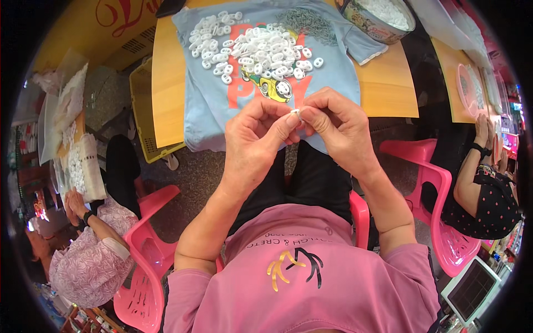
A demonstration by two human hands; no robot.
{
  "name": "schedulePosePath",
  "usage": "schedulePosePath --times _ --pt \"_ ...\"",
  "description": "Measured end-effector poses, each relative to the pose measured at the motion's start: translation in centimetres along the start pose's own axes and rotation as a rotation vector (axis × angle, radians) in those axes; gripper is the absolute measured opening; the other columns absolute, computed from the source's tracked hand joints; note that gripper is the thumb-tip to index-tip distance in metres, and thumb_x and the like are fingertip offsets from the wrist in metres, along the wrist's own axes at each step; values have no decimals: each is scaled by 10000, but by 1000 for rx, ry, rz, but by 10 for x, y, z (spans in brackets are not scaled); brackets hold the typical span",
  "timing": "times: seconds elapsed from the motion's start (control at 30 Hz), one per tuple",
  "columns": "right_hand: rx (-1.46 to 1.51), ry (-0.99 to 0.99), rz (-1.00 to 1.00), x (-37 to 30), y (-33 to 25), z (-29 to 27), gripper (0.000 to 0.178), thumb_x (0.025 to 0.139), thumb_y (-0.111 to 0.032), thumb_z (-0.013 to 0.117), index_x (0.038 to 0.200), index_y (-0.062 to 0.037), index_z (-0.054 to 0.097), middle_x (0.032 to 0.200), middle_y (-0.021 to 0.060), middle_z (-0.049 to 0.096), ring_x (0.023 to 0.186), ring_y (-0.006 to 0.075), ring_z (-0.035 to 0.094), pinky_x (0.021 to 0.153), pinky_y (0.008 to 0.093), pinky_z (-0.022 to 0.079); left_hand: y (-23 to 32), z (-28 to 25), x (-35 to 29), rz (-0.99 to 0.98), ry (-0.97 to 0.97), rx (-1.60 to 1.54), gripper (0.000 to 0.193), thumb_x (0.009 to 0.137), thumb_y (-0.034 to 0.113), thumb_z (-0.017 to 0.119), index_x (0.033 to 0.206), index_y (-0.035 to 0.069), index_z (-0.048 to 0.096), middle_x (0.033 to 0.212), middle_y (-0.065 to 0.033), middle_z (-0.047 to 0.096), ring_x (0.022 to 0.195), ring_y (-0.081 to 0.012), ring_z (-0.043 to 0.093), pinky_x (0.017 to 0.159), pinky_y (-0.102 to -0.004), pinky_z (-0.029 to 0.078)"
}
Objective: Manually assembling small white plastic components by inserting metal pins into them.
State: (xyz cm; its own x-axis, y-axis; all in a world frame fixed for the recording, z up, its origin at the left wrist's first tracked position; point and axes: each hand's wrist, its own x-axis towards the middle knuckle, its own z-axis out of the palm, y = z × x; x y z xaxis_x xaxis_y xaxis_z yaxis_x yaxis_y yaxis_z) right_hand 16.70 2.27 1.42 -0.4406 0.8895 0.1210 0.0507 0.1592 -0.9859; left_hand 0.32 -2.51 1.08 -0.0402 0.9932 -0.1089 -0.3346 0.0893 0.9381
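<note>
Centrally, above the lap and the wearer's pink shirt (355,283), both hands are raised in front of the near edge of the table (388,91). The left hand (258,133) is narrowed to a pinch, its thumb and index finger gripping a small white piece (295,112). The right hand (338,127) is likewise narrowed to a pinch, thumb and index finger set against the right side of the same piece; fingertips cover most of it, and whether a further part sits between them cannot be told. Beyond the hands, a blue printed garment (205,122) is spread over the table and hangs over its near edge. On the garment lies a main pile of white pieces (266,50), rounded and holed, with a looser group of white pieces (208,41) adjoining on the left. Behind and to the right of the main pile rests a heap of small grey-green parts (311,25). At the far right corner stands a round tin (366,38) filled with white pieces. Farther out, seated co-workers occupy the left side (94,261) and right side (488,194), beside pink chairs (438,183).
</note>
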Motion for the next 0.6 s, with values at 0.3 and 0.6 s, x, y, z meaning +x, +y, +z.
schedulePosePath --times 0.3,0.6 --pt "-185 -16 -7 10 16 -4 100 927 -73 631 930 21 599 820 55 585 687 115 569 621 250 463 -16 -12 15 -55 13 26 136 916 98 663 970 -11 603 826 -59 662 706 -111 636 622 -239 516" --pt "-500 -210 -504 19 12 -16 94 884 -42 632 853 11 561 769 123 554 640 300 553 540 381 437 -3 -17 8 -181 -115 -109 137 911 104 672 964 -5 607 821 -58 658 684 -111 633 621 -238 516"
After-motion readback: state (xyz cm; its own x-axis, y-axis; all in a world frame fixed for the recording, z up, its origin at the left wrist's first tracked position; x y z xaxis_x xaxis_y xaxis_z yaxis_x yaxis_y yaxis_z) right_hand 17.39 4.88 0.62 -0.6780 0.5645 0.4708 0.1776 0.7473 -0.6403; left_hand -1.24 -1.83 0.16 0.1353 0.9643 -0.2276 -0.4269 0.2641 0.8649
